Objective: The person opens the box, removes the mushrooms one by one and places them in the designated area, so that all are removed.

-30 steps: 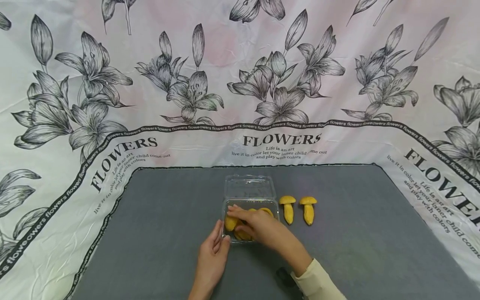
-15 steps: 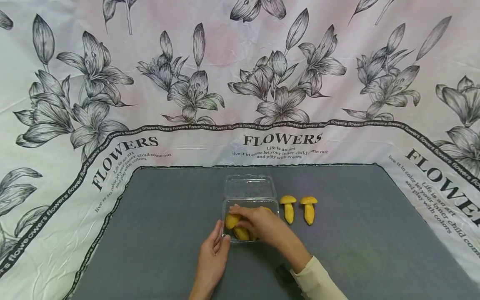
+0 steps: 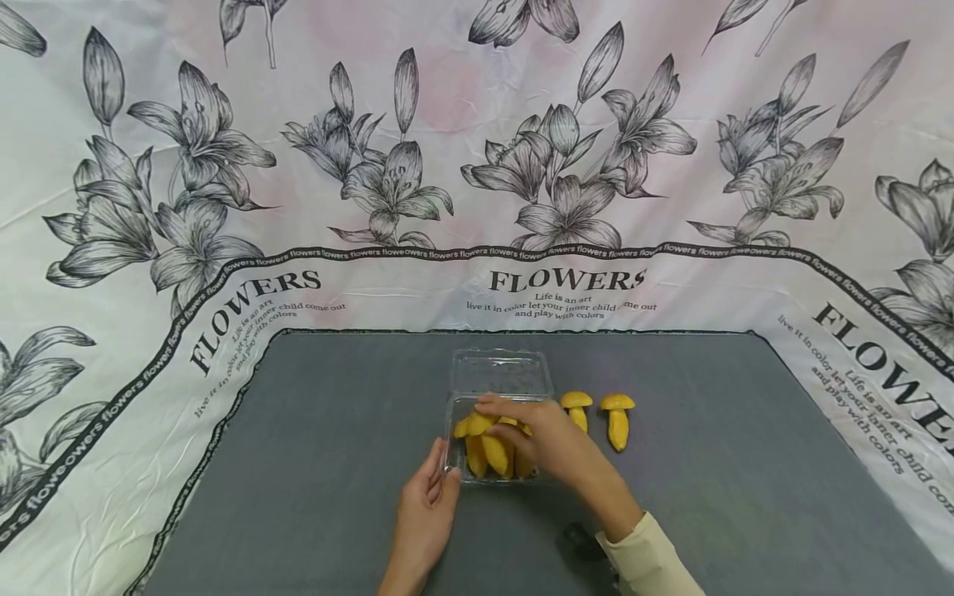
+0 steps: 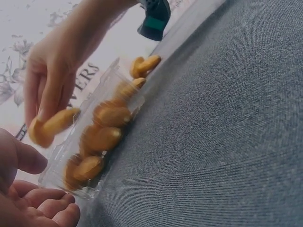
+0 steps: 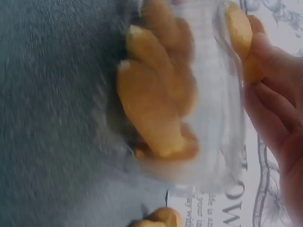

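Observation:
A clear plastic clamshell box (image 3: 501, 374) sits on the table, its lid folded back. Several yellow toy mushrooms (image 3: 493, 457) lie inside it, blurred through the wall in the right wrist view. My left hand (image 3: 426, 509) holds the box's near left corner between thumb and fingers (image 4: 52, 203). Above the box, my right hand (image 3: 547, 439) pinches one mushroom (image 4: 57, 124) between thumb and fingers, its cap and stem visible in the left wrist view. Two more mushrooms, one (image 3: 577, 406) partly behind the right hand and another (image 3: 617, 422) farther right, lie beside the box.
The grey tabletop (image 3: 335, 430) spreads around the box. A white flower-printed cloth (image 3: 402, 290) rises behind and along the sides. Near the right sleeve (image 3: 644, 555) a small dark device (image 3: 583, 542) is at the wrist.
My right hand has shifted slightly right and raised a mushroom from the box's left part. More mushrooms in the box show now. My left hand stays at the corner.

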Demonstrator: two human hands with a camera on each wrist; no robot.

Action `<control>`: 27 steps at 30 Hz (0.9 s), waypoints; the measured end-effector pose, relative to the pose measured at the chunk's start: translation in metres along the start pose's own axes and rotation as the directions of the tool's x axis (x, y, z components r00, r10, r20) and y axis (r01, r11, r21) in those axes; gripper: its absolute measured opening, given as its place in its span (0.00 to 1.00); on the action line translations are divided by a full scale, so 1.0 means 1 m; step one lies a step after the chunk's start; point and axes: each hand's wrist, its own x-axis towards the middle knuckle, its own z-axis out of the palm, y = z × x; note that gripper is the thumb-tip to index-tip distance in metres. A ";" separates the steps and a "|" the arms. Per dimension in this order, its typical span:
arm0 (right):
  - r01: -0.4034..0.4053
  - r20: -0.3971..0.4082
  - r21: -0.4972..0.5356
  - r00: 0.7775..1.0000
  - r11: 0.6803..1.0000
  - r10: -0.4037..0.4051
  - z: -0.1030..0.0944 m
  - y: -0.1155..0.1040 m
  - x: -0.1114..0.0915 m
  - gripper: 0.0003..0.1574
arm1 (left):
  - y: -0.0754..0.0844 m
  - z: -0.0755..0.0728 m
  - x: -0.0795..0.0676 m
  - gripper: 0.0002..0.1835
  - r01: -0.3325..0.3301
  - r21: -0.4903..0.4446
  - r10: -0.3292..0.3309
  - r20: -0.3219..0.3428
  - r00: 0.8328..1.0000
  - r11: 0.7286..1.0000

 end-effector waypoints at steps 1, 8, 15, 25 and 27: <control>-0.020 -0.004 0.011 1.000 1.000 0.020 -0.003 0.000 -0.002 0.25 | 0.000 0.000 0.000 0.32 0.000 0.001 0.000 -0.002 1.000 1.000; -0.071 -0.086 0.027 0.994 0.997 0.073 -0.025 0.003 -0.015 0.27 | -0.001 0.000 -0.003 0.32 -0.029 -0.025 0.029 -0.018 0.999 0.999; -0.097 -0.190 -0.005 0.977 0.995 0.094 -0.047 0.018 -0.033 0.27 | -0.001 0.002 -0.002 0.32 -0.055 -0.035 0.054 -0.022 0.998 0.998; -0.153 -0.268 -0.052 0.954 0.987 0.134 -0.064 0.033 -0.056 0.27 | -0.001 0.002 -0.002 0.32 -0.047 -0.032 0.046 -0.032 0.998 0.998; -0.174 -0.279 -0.064 0.949 0.983 0.150 -0.068 0.035 -0.060 0.27 | -0.001 0.003 -0.003 0.32 -0.055 -0.046 0.054 -0.023 0.998 0.997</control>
